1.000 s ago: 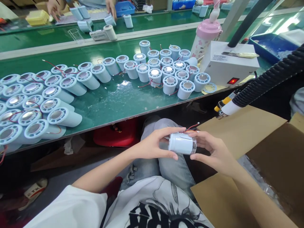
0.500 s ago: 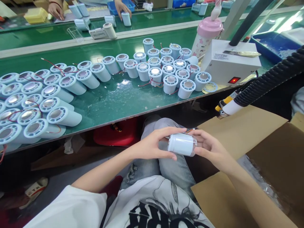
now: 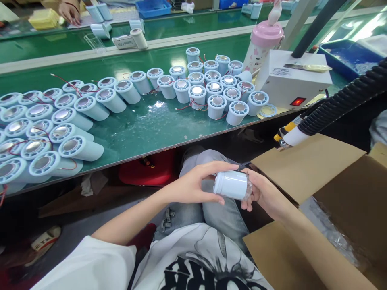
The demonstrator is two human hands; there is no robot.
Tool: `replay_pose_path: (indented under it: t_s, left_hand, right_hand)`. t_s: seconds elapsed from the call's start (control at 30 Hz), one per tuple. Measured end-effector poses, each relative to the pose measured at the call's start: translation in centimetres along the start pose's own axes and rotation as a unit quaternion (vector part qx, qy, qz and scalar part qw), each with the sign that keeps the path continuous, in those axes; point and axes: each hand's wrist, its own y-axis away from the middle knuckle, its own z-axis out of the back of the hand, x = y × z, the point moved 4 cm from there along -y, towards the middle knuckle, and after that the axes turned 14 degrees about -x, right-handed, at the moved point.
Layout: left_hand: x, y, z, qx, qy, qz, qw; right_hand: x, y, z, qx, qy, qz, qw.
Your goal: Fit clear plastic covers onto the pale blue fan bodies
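Note:
Above my lap is a light blue cylindrical housing (image 3: 232, 184), lying on its side with a clear plastic sleeve at its right end. My left hand (image 3: 201, 182) is wrapped round the left part of it, thumb below and fingers over the top. At the right end my right hand (image 3: 262, 192) grips the clear rim, its fingers curled under and partly hidden behind the sleeve. On the green table beyond, many matching blue housings (image 3: 182, 89) stand or lean in groups, round metal discs in their ends and thin red and black wires trailing.
A white box with a lit red switch (image 3: 284, 86) stands at the table's right, beside a pink-lidded bottle (image 3: 263, 44). A black hose with a white nozzle (image 3: 294, 137) hangs over an open cardboard box (image 3: 332, 201). Across the table is another person's hand (image 3: 70, 13).
My right hand has turned, its fingers moving from behind the sleeve to curl under its end. The left hand stays put. Across the table, a co-worker's hand and one housing have left view.

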Motion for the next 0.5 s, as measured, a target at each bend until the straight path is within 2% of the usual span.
replay_pose_path:
  t_s: [0.37,0.43,0.5]
  left_hand:
    - [0.1,0.1,-0.2,0.005,0.011,-0.04,0.999]
    - [0.0,0.2,-0.3,-0.002,0.005,-0.033,0.999]
    - [-0.1,0.2,-0.3,-0.014,0.001,-0.004,1.0]
  right_hand:
    - [-1.2,0.3,-0.5,0.047,-0.036,-0.154,0.986]
    - [-1.4,0.5,-0.5,0.058,-0.012,-0.161,0.985]
    - [-1.4,0.7,-0.2,0.046,0.038,-0.126,0.99]
